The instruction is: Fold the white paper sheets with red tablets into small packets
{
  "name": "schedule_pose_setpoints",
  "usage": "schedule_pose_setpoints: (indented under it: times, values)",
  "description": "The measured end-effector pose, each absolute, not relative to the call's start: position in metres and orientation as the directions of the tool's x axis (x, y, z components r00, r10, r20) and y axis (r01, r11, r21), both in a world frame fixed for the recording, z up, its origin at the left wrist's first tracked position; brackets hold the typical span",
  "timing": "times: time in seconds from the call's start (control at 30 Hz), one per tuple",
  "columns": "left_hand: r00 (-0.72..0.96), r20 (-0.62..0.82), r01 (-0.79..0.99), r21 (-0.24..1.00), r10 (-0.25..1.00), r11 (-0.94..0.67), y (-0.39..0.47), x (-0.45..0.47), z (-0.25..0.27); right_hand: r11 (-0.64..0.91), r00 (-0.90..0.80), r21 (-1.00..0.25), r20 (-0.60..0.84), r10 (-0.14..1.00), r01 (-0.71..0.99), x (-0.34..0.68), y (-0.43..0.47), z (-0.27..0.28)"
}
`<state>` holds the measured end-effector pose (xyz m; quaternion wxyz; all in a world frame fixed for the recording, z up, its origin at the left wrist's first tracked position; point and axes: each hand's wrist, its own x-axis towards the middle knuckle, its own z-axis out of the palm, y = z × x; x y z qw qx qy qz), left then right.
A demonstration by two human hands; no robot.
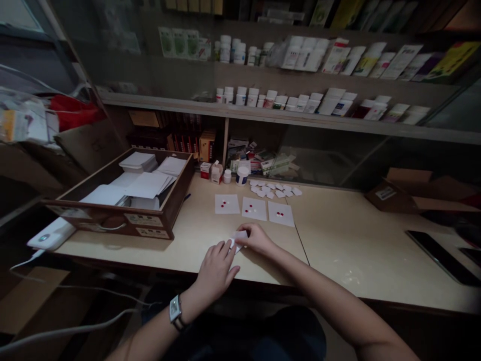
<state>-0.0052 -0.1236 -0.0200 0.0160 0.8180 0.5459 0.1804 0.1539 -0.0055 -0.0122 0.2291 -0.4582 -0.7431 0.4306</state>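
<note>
A small white paper point(240, 235), partly folded, lies near the front edge of the table between my hands. My right hand point(258, 238) pinches its upper right part with thumb and fingers. My left hand point(216, 268), wearing a wristwatch point(175, 308), rests its outstretched fingertips on the paper's left side, thumb apart. Beyond them, three white paper squares lie in a row: a left square point(227, 209), a middle square point(255, 214) and a right square point(287, 219). Small red and white pills sit on each. Several folded white packets point(269, 189) are heaped behind the squares.
A wooden drawer point(169, 220) holding stacks of white paper stands at left. Small boxes point(217, 173) and a blue-labelled jar point(242, 176) line the table's back. Shelves point(263, 113) of medicine bottles rise behind. A phone point(443, 256) and an open carton point(391, 189) are at right.
</note>
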Motion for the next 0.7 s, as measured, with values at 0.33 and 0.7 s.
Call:
schedule_pose_setpoints:
  times: [0.33, 0.7]
  values:
    - [0.31, 0.293, 0.898, 0.221, 0.904, -0.38, -0.125, -0.004, -0.021, 0.643, -0.622, -0.551, 0.26, 0.738, 0.532, 0.16, -0.024, -0.008]
    - [0.3, 0.306, 0.898, 0.23, 0.904, -0.376, -0.124, -0.005, -0.022, -0.05, -0.468, -0.871, -0.311, 0.827, 0.489, 0.168, 0.006, -0.015]
